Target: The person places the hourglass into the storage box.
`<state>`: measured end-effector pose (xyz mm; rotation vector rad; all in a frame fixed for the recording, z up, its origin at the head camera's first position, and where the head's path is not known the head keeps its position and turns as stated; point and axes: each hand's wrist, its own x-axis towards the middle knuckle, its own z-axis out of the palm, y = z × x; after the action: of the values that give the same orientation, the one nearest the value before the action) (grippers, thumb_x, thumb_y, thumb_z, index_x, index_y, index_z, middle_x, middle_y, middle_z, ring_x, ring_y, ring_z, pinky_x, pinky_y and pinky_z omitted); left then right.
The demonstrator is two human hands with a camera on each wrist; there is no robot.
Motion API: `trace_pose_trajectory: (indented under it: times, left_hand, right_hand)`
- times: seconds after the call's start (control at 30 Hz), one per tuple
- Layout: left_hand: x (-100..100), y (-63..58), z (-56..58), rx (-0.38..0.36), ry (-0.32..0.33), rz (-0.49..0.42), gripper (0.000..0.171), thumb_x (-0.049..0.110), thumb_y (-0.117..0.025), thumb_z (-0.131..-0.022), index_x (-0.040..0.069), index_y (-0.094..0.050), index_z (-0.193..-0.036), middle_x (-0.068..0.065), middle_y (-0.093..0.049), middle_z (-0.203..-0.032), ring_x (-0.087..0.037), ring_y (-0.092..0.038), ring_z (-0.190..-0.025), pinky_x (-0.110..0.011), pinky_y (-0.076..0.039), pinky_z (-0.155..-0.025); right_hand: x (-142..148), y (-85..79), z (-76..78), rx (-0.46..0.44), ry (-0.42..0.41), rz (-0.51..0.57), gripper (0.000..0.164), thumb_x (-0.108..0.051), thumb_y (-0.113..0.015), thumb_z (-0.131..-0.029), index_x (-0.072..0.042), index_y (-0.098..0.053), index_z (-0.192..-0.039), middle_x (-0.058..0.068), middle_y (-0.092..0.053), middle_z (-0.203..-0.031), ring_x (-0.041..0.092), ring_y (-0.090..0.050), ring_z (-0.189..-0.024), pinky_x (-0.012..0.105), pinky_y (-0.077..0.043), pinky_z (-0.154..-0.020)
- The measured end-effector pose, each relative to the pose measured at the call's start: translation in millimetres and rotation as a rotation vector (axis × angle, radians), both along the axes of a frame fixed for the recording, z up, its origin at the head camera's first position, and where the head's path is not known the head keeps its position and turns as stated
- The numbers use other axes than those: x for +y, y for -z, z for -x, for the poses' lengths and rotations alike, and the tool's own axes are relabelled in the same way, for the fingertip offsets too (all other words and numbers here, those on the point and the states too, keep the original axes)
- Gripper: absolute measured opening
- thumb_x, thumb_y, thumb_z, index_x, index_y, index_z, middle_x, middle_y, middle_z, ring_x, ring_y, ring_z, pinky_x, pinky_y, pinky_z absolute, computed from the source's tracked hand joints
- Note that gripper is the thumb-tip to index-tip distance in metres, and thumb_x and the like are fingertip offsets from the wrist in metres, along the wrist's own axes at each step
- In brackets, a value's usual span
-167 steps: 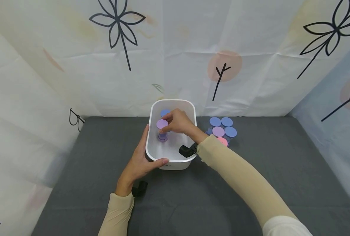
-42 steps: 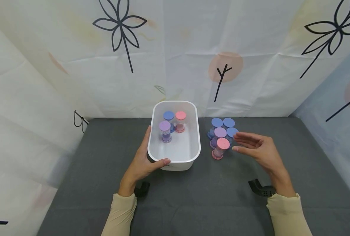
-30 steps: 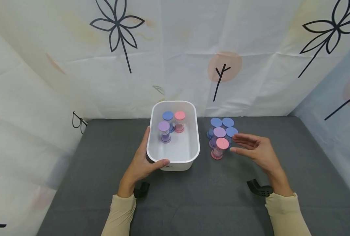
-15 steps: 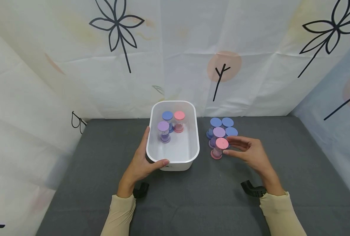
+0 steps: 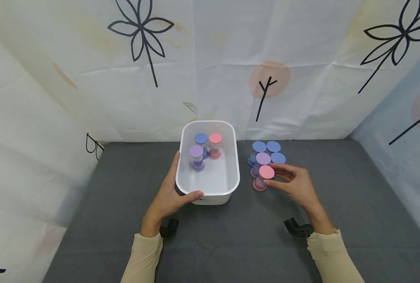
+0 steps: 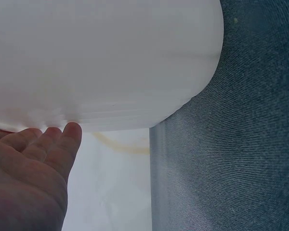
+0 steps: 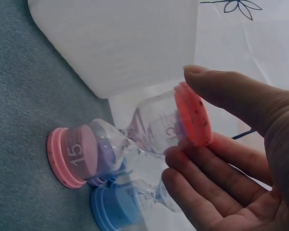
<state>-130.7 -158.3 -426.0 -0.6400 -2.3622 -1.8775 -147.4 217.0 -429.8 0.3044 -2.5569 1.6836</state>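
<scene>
My right hand [image 5: 294, 182] pinches the pink top cap of a sand timer [image 5: 266, 172] between thumb and fingertips. That timer stands on the cloth; its lower end, marked 15, shows in the right wrist view. Behind it are a purple sand timer [image 5: 263, 158] and several blue ones. My left hand [image 5: 167, 196] braces a white bin [image 5: 208, 184], thumb along the front rim and fairly straight fingers [image 6: 62, 149] against the side wall. Inside the bin stand a blue sand timer [image 5: 200, 139], a pink sand timer [image 5: 215, 138] and a purple sand timer [image 5: 196, 151].
Dark grey cloth [image 5: 238, 243] covers the table. A pale printed curtain [image 5: 217, 90] hangs along the back and both sides. The bin stands near the back edge, left of the timer group.
My right hand has left the bin, where it held the purple timer, and moved right to the group outside. Lately it has closed leftward onto the pink cap. The left hand stays on the bin.
</scene>
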Motion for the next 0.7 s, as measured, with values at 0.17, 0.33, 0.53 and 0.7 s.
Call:
trace_pose_trajectory:
  times: [0.17, 0.33, 0.53, 0.7]
  left_hand:
    - [3, -15.1, -5.7, -0.003, 0.009, -0.002, 0.122, 0.004, -0.087, -0.074, 0.006, -0.003, -0.163, -0.017, -0.017, -0.166, -0.031, -0.032, -0.146, -0.066, -0.027, -0.111]
    - [0, -0.3, 0.1, -0.001, 0.003, -0.005, 0.125, 0.005, -0.088, -0.074, 0.014, -0.003, -0.164, -0.012, -0.018, -0.167, -0.028, -0.032, -0.146, -0.063, -0.028, -0.112]
    - [-4, 17.8, 6.4, -0.003, -0.013, 0.011, 0.126, 0.012, -0.09, -0.075, 0.025, -0.002, -0.165, -0.003, -0.018, -0.168, -0.032, -0.028, -0.149, -0.057, -0.025, -0.115]
    - [-4, 18.5, 6.8, 0.004, -0.012, 0.012, 0.126, 0.017, -0.091, -0.075, 0.026, -0.003, -0.165, -0.003, -0.018, -0.168, -0.035, -0.027, -0.149, -0.056, -0.025, -0.115]
  right_hand:
    - [-5, 1.7, 0.1, 0.036, 0.015, 0.001, 0.054, -0.005, -0.089, -0.078, 0.006, -0.067, -0.126, 0.021, -0.068, -0.122, -0.002, -0.065, -0.104, 0.024, -0.052, -0.091]
    - [-7, 2.7, 0.2, 0.052, 0.025, 0.009, 0.053, -0.003, -0.089, -0.077, 0.006, -0.068, -0.124, 0.021, -0.069, -0.12, -0.001, -0.066, -0.102, 0.024, -0.053, -0.09]
    - [-10, 4.2, 1.2, 0.053, 0.045, 0.033, 0.053, -0.002, -0.09, -0.075, 0.007, -0.069, -0.122, 0.021, -0.07, -0.116, 0.0, -0.067, -0.099, 0.027, -0.053, -0.09]
    - [-12, 5.4, 1.2, 0.034, 0.078, 0.026, 0.054, -0.005, -0.092, -0.073, 0.006, -0.069, -0.121, 0.02, -0.07, -0.115, -0.001, -0.067, -0.096, 0.027, -0.053, -0.09]
